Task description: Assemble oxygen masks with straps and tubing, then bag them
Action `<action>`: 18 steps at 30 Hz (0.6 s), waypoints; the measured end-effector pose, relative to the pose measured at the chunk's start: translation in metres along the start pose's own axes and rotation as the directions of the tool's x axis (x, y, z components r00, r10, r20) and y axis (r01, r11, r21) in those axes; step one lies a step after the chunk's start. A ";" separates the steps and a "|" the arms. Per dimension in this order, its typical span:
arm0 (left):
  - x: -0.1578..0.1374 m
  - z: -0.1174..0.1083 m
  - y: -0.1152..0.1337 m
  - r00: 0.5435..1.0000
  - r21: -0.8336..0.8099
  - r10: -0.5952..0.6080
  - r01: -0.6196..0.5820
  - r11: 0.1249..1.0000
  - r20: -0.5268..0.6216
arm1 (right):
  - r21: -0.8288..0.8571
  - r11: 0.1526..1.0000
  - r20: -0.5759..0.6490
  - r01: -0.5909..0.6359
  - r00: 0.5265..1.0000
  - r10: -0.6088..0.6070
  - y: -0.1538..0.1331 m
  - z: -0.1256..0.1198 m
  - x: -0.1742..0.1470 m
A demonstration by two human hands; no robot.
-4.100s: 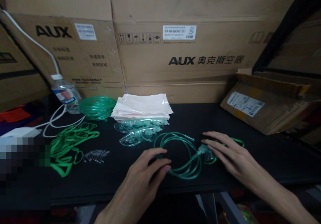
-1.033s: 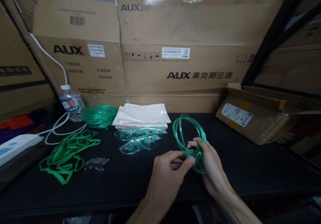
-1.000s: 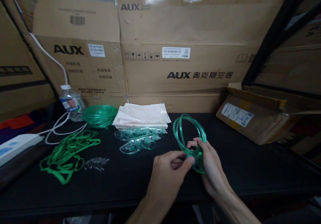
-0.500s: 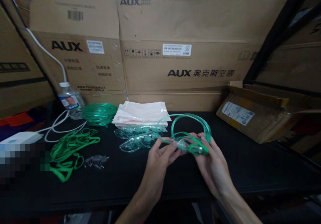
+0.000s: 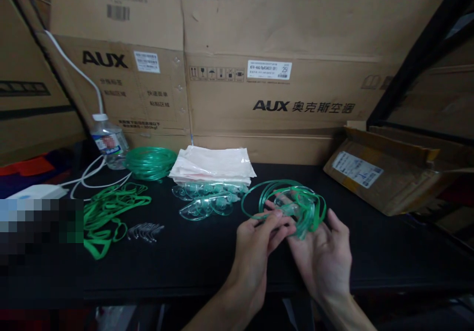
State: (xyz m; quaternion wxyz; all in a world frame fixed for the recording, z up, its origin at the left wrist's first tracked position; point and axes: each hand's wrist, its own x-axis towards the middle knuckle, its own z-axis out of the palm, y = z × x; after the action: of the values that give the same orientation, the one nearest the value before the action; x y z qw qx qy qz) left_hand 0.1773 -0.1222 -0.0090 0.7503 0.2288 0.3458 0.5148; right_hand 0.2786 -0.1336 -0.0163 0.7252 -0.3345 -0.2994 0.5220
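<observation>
A clear-green oxygen mask (image 5: 305,215) with a green elastic strap and coiled tubing (image 5: 281,185) is between my hands, above the black table. My left hand (image 5: 261,244) is closed, thumb and fingers pinching the mask's near-left side; its exact grip point is partly hidden. My right hand (image 5: 326,257) lies palm up under the mask's right side, thumb stretched out and apart from it. Its fingers are partly covered by the mask and tubing. Left of my hands, several more clear masks (image 5: 209,207) lie in front of a stack of white packets (image 5: 213,165).
At the left are a coil of green tubing (image 5: 151,163), green elastic straps (image 5: 107,217), small metal strips (image 5: 145,232), a plastic bottle (image 5: 110,143) and a white cable (image 5: 87,175). An open cardboard box (image 5: 370,168) stands at the right. Large cartons (image 5: 314,39) wall the back.
My right hand has turned palm up and loosened, its thumb coming off the mask. My left hand has moved right and pinches the mask. The tubing coil has tipped lower. The view shifted slightly.
</observation>
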 end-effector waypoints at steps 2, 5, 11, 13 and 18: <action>0.001 -0.002 0.001 1.000 0.050 -0.004 0.002 0.999 0.025 | -0.014 1.000 -0.004 -0.014 1.000 0.014 0.000 0.000 0.000; 0.004 -0.004 -0.002 0.997 0.108 -0.024 0.016 0.994 0.075 | -0.055 0.998 -0.034 -0.017 0.999 0.015 0.001 -0.001 0.002; 0.004 -0.008 -0.011 0.958 0.278 -0.170 0.102 0.955 0.231 | -0.188 0.979 -0.172 -0.074 0.984 0.041 -0.003 -0.007 0.008; -0.003 -0.008 -0.007 0.906 0.423 -0.283 0.133 0.897 0.316 | -0.193 0.978 -0.205 -0.073 0.978 0.033 -0.005 -0.011 0.011; -0.022 -0.016 0.039 0.912 0.818 -0.138 -0.270 0.508 0.386 | -0.150 0.982 -0.196 -0.113 0.977 0.083 -0.015 -0.024 0.021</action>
State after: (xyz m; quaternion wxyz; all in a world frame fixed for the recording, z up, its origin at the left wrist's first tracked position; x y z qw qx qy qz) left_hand 0.1363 -0.1286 0.0138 0.5710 0.6837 0.3826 0.2453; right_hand 0.3115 -0.1215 -0.0170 0.6944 -0.4541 -0.2535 0.4973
